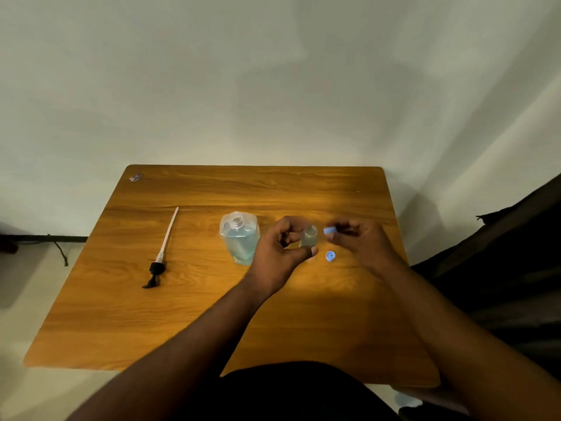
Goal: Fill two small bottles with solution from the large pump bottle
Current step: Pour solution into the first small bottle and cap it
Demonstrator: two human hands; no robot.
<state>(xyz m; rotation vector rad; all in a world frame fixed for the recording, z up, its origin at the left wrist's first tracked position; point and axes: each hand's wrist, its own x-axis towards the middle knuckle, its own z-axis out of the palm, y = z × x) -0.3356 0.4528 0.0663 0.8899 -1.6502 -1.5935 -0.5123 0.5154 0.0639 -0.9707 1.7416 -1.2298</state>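
The large clear bottle (240, 238), holding blue solution, stands open-necked on the wooden table (212, 314). Its black pump head with a long white tube (162, 253) lies to the left. My left hand (277, 256) grips a small clear bottle (309, 237) upright, just right of the large one. My right hand (361, 241) pinches a small blue cap (330, 230) beside the small bottle's mouth. A second blue cap (330, 256) lies on the table below it. Only one small bottle shows.
A small scrap (135, 177) sits at the table's far left corner. A pale wall stands behind the table, a dark cable (59, 247) runs along the floor at left, and dark furniture (501, 268) is at right.
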